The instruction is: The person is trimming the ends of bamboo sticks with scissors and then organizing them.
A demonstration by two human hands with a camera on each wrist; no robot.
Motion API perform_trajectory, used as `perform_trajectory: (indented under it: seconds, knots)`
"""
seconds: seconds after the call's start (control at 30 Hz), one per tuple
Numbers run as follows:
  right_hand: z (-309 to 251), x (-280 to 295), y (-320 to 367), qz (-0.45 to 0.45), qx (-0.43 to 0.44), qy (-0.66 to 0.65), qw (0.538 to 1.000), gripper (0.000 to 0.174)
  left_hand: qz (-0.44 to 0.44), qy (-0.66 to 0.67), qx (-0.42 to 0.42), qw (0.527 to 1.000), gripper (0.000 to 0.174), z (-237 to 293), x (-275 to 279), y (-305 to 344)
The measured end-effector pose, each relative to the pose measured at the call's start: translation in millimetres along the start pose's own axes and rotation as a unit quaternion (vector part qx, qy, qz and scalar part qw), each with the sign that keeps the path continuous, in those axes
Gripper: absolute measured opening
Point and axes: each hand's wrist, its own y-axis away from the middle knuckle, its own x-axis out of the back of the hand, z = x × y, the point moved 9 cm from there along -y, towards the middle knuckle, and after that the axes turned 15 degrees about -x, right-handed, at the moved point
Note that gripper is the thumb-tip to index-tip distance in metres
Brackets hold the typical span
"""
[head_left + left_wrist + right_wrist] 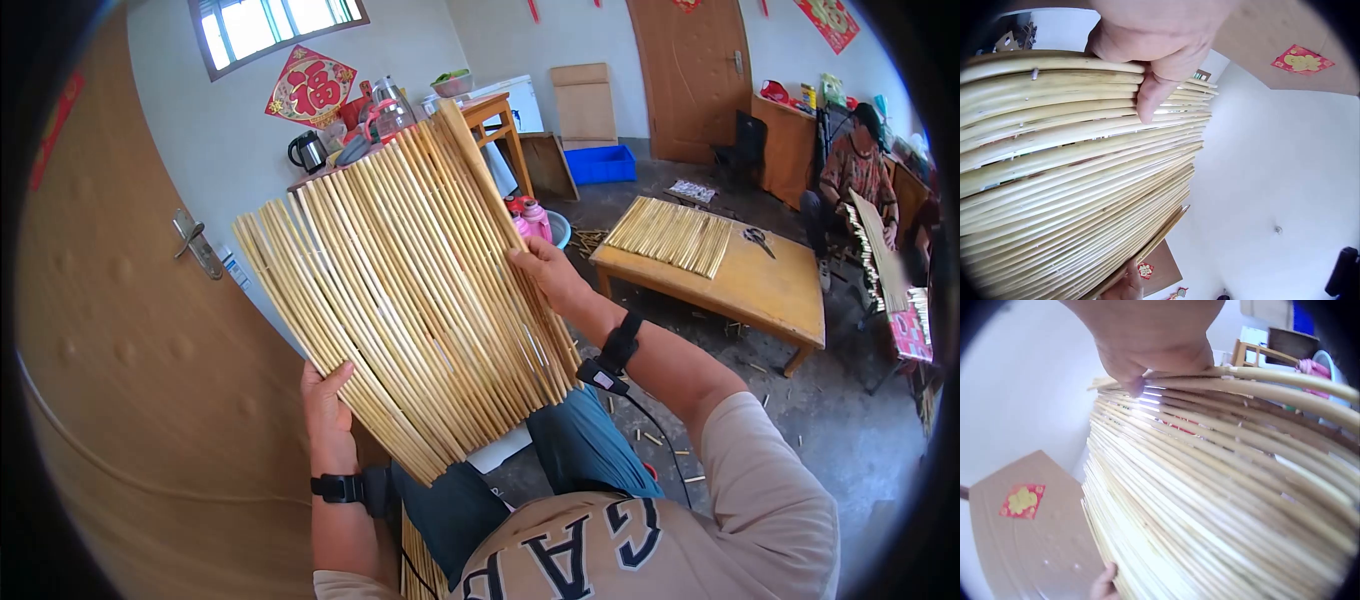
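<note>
A mat of thin yellowish reed stalks [410, 290], laid side by side and joined by thread, is held up in front of the body. My left hand [328, 395] grips its left edge, thumb on the near face. On the opposite edge, my right hand [550, 272] pinches the outer stalks. In the left wrist view, the left hand's fingers [1150, 100] curl over the border stalks. The right wrist view has the right hand [1160, 344] at the top border, with light coming through gaps between stalks. The mat's lower end hangs over the lap.
A second reed mat [670, 236] and scissors [760, 241] lie on a low wooden table [770, 290] at right. Cut stalk pieces litter the floor. Another person [860, 180] sits far right with a similar mat. A wooden door [130, 300] stands close on the left.
</note>
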Motion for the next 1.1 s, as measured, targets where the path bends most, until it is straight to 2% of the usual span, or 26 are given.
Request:
perform_trajectory:
  seconds: [0.07, 0.1, 0.2, 0.23, 0.27, 0.33, 0.53, 0.6, 0.73, 0.8, 0.9, 1.1]
  knots:
    - [-26, 0, 20, 0.079, 0.119, 0.160, 0.977, 0.016, 0.015, -0.008, -0.009, 1.000, 0.037, 5, 1, -1]
    - [-28, 8, 14, 0.127, 0.170, 0.254, 0.944, 0.018, 0.029, -0.013, -0.016, 0.999, 0.037, 8, 3, -2]
    - [-27, 13, 7, 0.109, 0.168, 0.218, 0.955, 0.019, 0.054, -0.018, -0.028, 0.998, 0.038, 10, 10, -3]
    - [-23, 12, 5, 0.094, 0.132, 0.213, 0.964, 0.019, 0.054, -0.012, -0.036, 0.998, 0.037, 11, 12, -4]
    - [-25, 10, 8, 0.088, 0.133, 0.212, 0.964, 0.019, 0.057, -0.014, -0.041, 0.997, 0.037, 14, 13, -4]
    - [-24, 9, 10, 0.047, 0.109, 0.135, 0.984, 0.017, 0.055, -0.036, -0.050, 0.997, 0.036, 19, 13, -6]
    - [-26, 26, 13, 0.023, 0.096, 0.081, 0.992, 0.016, 0.002, -0.105, -0.107, 0.989, 0.032, 46, 1, -5]
    - [-22, 29, 14, -0.018, 0.084, 0.094, 0.992, 0.016, -0.002, -0.151, -0.117, 0.982, 0.031, 48, 4, 5]
    - [-13, 30, 24, -0.019, 0.072, 0.096, 0.993, 0.015, 0.013, -0.154, -0.137, 0.978, 0.027, 31, 16, 32]
    - [-13, 31, 29, 0.030, 0.071, 0.094, 0.993, 0.014, 0.041, -0.137, -0.175, 0.974, 0.023, 32, 21, 43]
    - [-18, 21, 37, 0.045, 0.080, 0.119, 0.989, 0.016, 0.011, -0.156, -0.191, 0.969, 0.022, 32, 17, 51]
    - [-19, 26, 34, 0.053, 0.097, 0.132, 0.985, 0.019, 0.015, -0.142, -0.190, 0.972, 0.020, 40, 8, 57]
